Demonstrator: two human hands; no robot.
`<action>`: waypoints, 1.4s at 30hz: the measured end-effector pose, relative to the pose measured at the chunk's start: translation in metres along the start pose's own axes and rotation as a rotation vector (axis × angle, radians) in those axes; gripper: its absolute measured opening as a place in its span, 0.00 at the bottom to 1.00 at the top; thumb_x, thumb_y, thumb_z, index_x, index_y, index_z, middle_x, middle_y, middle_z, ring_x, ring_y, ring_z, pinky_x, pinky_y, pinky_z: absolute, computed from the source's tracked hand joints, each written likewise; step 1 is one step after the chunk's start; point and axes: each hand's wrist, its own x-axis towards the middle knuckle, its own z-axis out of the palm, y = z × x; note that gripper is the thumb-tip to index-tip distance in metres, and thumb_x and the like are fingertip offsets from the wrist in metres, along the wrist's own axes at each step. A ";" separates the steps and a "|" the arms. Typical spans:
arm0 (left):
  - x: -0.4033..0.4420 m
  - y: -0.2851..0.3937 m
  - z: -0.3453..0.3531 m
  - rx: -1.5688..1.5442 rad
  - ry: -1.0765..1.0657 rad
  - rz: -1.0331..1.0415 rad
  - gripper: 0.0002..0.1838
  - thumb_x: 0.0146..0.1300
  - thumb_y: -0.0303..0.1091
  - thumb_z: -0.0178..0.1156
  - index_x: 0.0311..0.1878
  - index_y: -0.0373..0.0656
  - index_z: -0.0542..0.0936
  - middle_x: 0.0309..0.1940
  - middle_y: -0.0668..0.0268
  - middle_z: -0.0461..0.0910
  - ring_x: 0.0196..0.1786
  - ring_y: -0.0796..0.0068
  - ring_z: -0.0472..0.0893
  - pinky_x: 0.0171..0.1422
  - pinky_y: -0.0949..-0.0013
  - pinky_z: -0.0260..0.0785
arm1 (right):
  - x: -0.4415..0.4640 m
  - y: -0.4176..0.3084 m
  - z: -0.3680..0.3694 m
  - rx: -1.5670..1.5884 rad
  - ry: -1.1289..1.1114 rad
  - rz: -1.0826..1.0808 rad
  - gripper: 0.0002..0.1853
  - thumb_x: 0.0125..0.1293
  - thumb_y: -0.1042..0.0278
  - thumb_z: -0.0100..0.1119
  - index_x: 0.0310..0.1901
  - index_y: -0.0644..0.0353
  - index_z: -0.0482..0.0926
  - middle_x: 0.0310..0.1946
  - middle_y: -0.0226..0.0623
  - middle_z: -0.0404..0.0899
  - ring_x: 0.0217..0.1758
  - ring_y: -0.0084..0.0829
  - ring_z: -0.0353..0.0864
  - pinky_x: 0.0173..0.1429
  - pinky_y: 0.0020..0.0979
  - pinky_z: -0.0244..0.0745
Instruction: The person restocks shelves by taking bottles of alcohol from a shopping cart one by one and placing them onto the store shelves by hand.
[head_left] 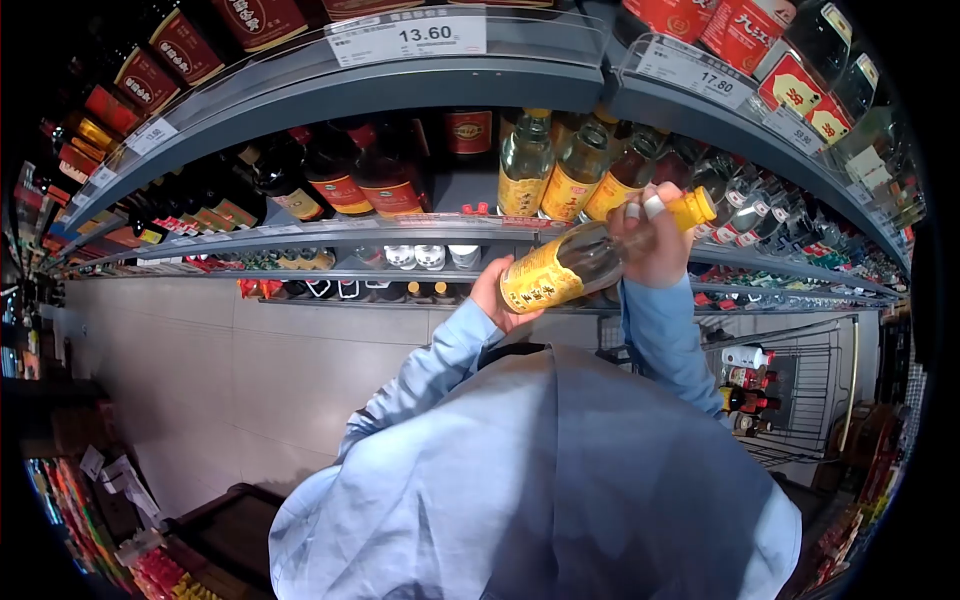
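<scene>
A clear glass bottle (597, 256) with a yellow label and a yellow cap lies tilted across both my hands, its cap end up and to the right. My left hand (494, 294) cups the base, fingers partly hidden beneath it. Around the neck, below the cap, wraps my right hand (658, 240), with a pale band on one finger. Just beyond, similar yellow-labelled bottles (523, 168) stand upright in a row on the shelf. Dark bottles with red labels (390, 182) stand to their left.
A grey shelf edge (480, 88) with price tags runs above the bottles. Lower shelves hold white-capped items (430, 257). A wire shopping cart (805, 390) with several bottles is at my right. Tiled floor (290, 350) shows at left.
</scene>
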 end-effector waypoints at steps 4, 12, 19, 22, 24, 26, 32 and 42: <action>-0.014 0.013 0.013 -0.127 -0.099 0.202 0.26 0.62 0.52 0.37 0.57 0.45 0.64 0.51 0.61 0.71 0.50 0.63 0.73 0.52 0.60 0.69 | -0.004 0.008 0.032 -0.185 -0.280 -0.162 0.04 0.56 0.81 0.46 0.29 0.62 0.65 0.19 0.36 0.69 0.22 0.26 0.71 0.28 0.28 0.68; -0.048 0.032 0.016 -0.231 0.003 0.423 0.21 0.62 0.45 0.42 0.55 0.46 0.64 0.50 0.63 0.71 0.53 0.64 0.71 0.55 0.62 0.64 | 0.006 0.037 0.082 -0.275 -0.627 -0.418 0.04 0.57 0.77 0.50 0.27 0.62 0.66 0.20 0.34 0.68 0.22 0.26 0.69 0.33 0.32 0.67; -0.049 0.047 0.012 -0.314 -0.225 0.532 0.21 0.60 0.33 0.45 0.58 0.51 0.62 0.50 0.65 0.70 0.53 0.64 0.69 0.57 0.63 0.61 | 0.024 0.065 0.098 -0.394 -0.727 -0.585 0.05 0.48 0.84 0.54 0.23 0.64 0.70 0.19 0.38 0.73 0.24 0.30 0.75 0.33 0.29 0.72; -0.048 0.055 0.016 -0.264 -0.243 0.520 0.21 0.60 0.32 0.44 0.59 0.51 0.60 0.52 0.65 0.67 0.54 0.66 0.68 0.59 0.62 0.60 | 0.029 0.072 0.104 -0.543 -0.777 -0.661 0.05 0.48 0.83 0.55 0.23 0.64 0.70 0.19 0.37 0.73 0.23 0.31 0.75 0.31 0.28 0.72; -0.043 0.059 0.012 -0.224 -0.264 0.489 0.28 0.57 0.31 0.44 0.63 0.56 0.54 0.56 0.72 0.62 0.59 0.68 0.63 0.60 0.67 0.53 | 0.034 0.080 0.104 -0.616 -0.763 -0.661 0.05 0.47 0.82 0.56 0.22 0.63 0.70 0.18 0.36 0.73 0.22 0.31 0.75 0.29 0.26 0.71; -0.041 0.061 0.011 -0.229 -0.276 0.483 0.28 0.57 0.31 0.44 0.63 0.55 0.54 0.56 0.71 0.61 0.58 0.68 0.64 0.60 0.67 0.53 | 0.039 0.087 0.105 -0.636 -0.746 -0.649 0.06 0.47 0.81 0.57 0.20 0.63 0.70 0.17 0.36 0.73 0.21 0.30 0.75 0.28 0.26 0.71; -0.036 0.062 0.007 -0.294 -0.227 0.495 0.22 0.59 0.30 0.43 0.58 0.51 0.61 0.55 0.64 0.64 0.56 0.62 0.66 0.59 0.62 0.59 | 0.052 0.105 0.100 -0.758 -0.628 -0.359 0.06 0.51 0.80 0.55 0.20 0.63 0.70 0.17 0.33 0.73 0.21 0.23 0.72 0.31 0.25 0.69; -0.030 0.064 0.000 -0.328 -0.173 0.462 0.19 0.58 0.30 0.46 0.54 0.50 0.64 0.51 0.63 0.68 0.57 0.61 0.67 0.57 0.61 0.62 | 0.085 0.129 0.095 -0.688 -0.523 -0.115 0.05 0.53 0.79 0.54 0.32 0.68 0.70 0.23 0.38 0.74 0.23 0.25 0.74 0.30 0.25 0.70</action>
